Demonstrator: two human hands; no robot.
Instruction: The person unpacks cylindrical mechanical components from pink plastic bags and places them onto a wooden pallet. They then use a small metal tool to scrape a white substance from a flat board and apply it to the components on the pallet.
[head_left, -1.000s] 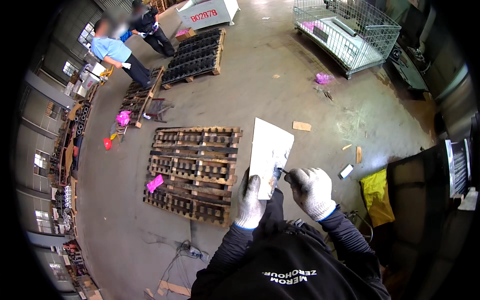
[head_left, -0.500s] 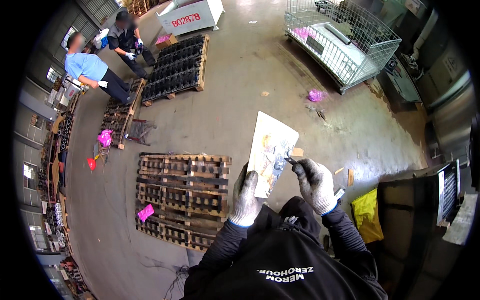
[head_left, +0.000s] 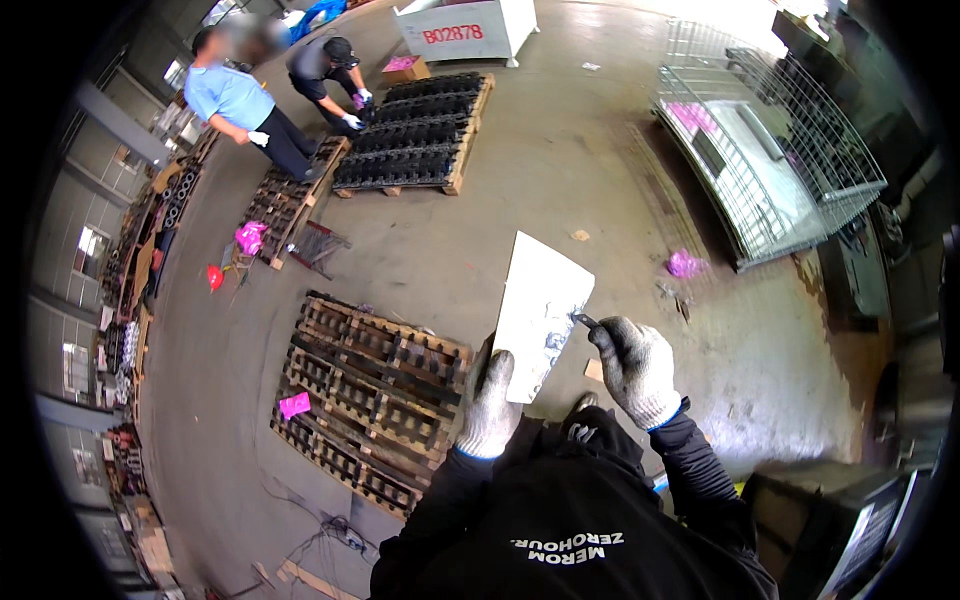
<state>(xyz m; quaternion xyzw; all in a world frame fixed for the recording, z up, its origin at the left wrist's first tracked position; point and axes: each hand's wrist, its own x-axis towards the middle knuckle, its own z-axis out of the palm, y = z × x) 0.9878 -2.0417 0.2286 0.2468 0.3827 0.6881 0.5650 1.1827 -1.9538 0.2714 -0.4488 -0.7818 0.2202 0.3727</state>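
My left hand (head_left: 490, 405), in a white-grey knit glove, is closed on the lower left edge of a thin white board (head_left: 530, 300). The board is tilted up in front of my chest, its right half smeared with grey paste-like stuff. My right hand (head_left: 638, 370), gloved the same way, pinches a small dark-bladed scraper (head_left: 586, 321). Its tip is at the board's right edge, beside the grey smears. Most of the scraper's handle is hidden inside my fingers.
A wooden pallet (head_left: 375, 390) with a pink packet (head_left: 294, 405) lies at left. Farther off, two people stand by a pallet of black parts (head_left: 415, 130); a white bin (head_left: 470, 35) is behind. A wire cage (head_left: 770, 170) stands far right, a purple bundle (head_left: 685, 264) near it.
My view has swung, so the surroundings sit farther right. Both hands keep hold of the board and scraper. The dark-clothed person now bends over the black parts.
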